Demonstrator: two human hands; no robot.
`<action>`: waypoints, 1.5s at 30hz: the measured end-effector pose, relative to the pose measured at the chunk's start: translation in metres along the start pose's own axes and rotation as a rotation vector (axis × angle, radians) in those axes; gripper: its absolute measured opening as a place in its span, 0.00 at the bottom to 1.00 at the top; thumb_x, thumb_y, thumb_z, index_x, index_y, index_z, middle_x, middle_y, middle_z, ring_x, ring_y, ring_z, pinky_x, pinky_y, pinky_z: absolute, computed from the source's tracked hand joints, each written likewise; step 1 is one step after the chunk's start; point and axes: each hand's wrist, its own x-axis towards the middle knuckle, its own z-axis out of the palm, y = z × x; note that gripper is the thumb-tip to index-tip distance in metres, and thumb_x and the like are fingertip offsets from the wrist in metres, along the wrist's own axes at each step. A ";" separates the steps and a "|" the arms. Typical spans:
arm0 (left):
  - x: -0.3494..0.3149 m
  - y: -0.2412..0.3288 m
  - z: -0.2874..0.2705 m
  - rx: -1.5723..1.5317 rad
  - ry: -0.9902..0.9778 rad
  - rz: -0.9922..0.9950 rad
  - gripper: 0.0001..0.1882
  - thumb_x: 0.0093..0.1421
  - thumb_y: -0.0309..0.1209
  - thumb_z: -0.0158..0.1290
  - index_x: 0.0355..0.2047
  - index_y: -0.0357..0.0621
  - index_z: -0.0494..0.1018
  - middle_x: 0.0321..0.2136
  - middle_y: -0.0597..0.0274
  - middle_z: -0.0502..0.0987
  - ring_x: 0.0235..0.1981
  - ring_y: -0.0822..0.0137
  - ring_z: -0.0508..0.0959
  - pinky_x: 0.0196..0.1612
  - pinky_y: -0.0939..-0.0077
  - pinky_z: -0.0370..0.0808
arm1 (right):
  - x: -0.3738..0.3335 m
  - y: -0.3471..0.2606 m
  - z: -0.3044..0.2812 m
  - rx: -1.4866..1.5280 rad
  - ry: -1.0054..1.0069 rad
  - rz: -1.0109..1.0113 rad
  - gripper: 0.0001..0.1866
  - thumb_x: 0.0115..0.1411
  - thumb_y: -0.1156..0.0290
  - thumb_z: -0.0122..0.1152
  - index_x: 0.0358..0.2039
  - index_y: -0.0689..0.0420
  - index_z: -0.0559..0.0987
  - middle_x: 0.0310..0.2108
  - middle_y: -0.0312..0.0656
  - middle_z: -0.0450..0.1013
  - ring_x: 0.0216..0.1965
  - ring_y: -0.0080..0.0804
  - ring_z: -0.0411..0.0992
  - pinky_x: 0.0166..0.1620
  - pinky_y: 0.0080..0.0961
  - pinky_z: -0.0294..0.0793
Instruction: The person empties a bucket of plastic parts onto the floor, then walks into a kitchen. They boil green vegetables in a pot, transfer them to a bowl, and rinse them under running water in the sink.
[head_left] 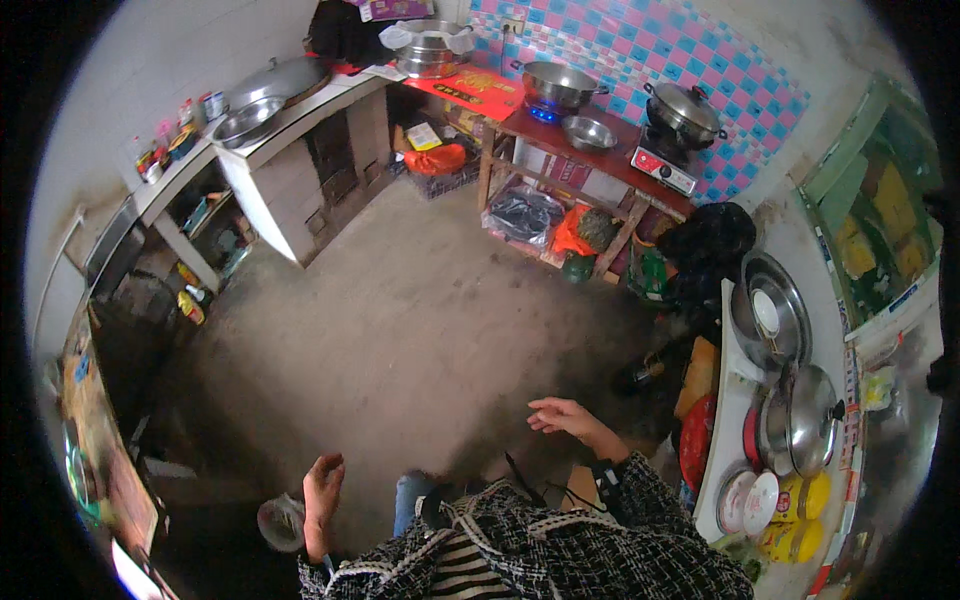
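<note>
Both of my hands hang in the air over the concrete floor [380,330], touching nothing. My left hand [322,492] is at the lower left, loosely open with its fingers a little bent and nothing visible in it. Beside it, lower down, stands a pale translucent bin or bag [281,524]. At the lower middle right, my right hand [565,417] reaches inward with fingers stretched and slightly parted, holding nothing. Nearest to it on the right are a red item [696,445] and a brown board [698,376] beside the white counter.
At the back, a wok [558,86] sits over a blue flame, beside a metal bowl [589,134] and a lidded pot [686,112] on a burner. A large lidded wok [275,84] is built into the left counter. Pans and a steel basin [790,300] line the right counter.
</note>
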 end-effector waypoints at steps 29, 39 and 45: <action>0.513 0.074 0.040 0.194 -0.187 -0.197 0.17 0.59 0.37 0.51 0.46 0.45 0.73 0.37 0.53 0.79 0.39 0.57 0.79 0.42 0.67 0.75 | 0.497 -0.246 -0.153 -0.169 -0.063 0.216 0.25 0.63 0.58 0.55 0.55 0.59 0.69 0.43 0.46 0.75 0.45 0.34 0.74 0.48 0.28 0.72; 0.514 -0.019 -0.131 0.028 0.112 -0.466 0.18 0.59 0.35 0.52 0.48 0.43 0.72 0.40 0.55 0.79 0.41 0.58 0.79 0.44 0.67 0.74 | 0.747 -0.337 0.106 -0.336 -0.552 0.139 0.20 0.65 0.66 0.51 0.54 0.62 0.69 0.40 0.43 0.76 0.39 0.28 0.74 0.43 0.24 0.74; 0.502 -0.061 -0.216 -0.126 0.405 -0.616 0.17 0.58 0.34 0.53 0.46 0.40 0.73 0.39 0.50 0.79 0.42 0.57 0.79 0.45 0.69 0.75 | 0.910 -0.358 0.308 -0.478 -0.770 0.047 0.21 0.62 0.65 0.56 0.54 0.58 0.70 0.42 0.38 0.75 0.43 0.24 0.73 0.42 0.22 0.72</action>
